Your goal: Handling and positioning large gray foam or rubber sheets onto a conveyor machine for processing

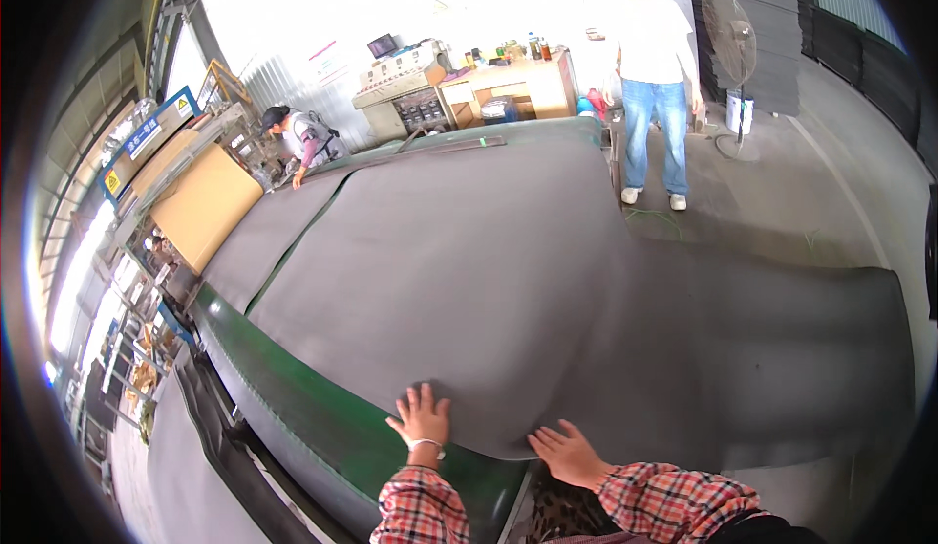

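Note:
A wide dark grey sheet (440, 251), which looks like rubber or foam, lies over the green conveyor belt (293, 378) in front of me. My left hand (422, 417) rests on the sheet's near edge with its fingers spread, and a pale band circles that wrist. To its right, my right hand (569, 453) lies at the same edge, fingers stretched out over the sheet and its underside hidden. Farther left, a narrow green gap separates another grey sheet (264, 221) from this one. The big sheet's right end hangs past the belt.
At the far left a person in a dark cap (288, 138) leans over the belt beside a machine with a tan roller (210, 202). Another person in jeans (655, 104) stands at the far right, near a fan (730, 41) and stacked grey sheets (767, 26). A desk (508, 89) stands behind.

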The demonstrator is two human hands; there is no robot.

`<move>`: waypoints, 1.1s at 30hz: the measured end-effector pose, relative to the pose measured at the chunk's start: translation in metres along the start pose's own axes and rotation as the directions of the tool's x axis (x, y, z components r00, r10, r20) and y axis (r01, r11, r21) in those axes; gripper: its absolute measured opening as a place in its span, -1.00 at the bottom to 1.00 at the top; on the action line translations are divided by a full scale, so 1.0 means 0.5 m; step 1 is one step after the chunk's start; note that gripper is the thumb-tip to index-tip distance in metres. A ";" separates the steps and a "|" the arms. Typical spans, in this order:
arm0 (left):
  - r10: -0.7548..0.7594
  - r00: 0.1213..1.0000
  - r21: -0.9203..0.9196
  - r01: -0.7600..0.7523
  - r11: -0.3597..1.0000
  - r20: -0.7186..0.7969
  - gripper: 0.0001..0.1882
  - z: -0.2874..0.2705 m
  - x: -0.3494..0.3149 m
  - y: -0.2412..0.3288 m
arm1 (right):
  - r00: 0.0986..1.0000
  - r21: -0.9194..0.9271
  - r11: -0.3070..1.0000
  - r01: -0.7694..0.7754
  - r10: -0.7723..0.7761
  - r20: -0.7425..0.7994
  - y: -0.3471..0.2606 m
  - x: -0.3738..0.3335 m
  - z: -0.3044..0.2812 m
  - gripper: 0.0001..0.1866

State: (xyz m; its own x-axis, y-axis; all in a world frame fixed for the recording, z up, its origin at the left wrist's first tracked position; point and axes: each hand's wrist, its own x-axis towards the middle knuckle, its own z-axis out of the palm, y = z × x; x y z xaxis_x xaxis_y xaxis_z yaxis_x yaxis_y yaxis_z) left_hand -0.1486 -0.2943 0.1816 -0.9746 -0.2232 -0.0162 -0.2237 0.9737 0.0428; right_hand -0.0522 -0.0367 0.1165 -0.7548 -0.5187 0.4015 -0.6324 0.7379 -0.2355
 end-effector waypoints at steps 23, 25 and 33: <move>0.225 0.969 0.126 -0.212 0.969 -0.099 -0.36 -0.005 0.087 0.083 | 0.389 -0.015 0.390 -0.921 0.921 0.019 0.316 -0.732 0.029 -0.50; 0.211 0.978 0.262 -0.202 0.944 -0.007 -0.47 0.005 0.049 0.091 | 0.340 -0.018 0.346 -0.938 0.929 0.147 0.310 -0.762 0.059 -0.48; -0.028 0.999 0.160 0.033 0.987 -0.032 -0.48 -0.054 0.283 -0.208 | 0.473 -0.156 0.603 -0.782 0.738 0.481 0.360 -0.684 0.297 -0.40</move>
State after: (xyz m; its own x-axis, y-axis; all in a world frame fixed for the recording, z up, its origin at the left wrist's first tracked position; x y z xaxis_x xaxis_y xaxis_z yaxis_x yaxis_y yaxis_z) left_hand -0.2634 -0.4281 0.2016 -0.9676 -0.2519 0.0149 -0.2519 0.9606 -0.1177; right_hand 0.0662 0.2096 -0.1945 -0.9078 0.0916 -0.4092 0.2361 0.9181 -0.3182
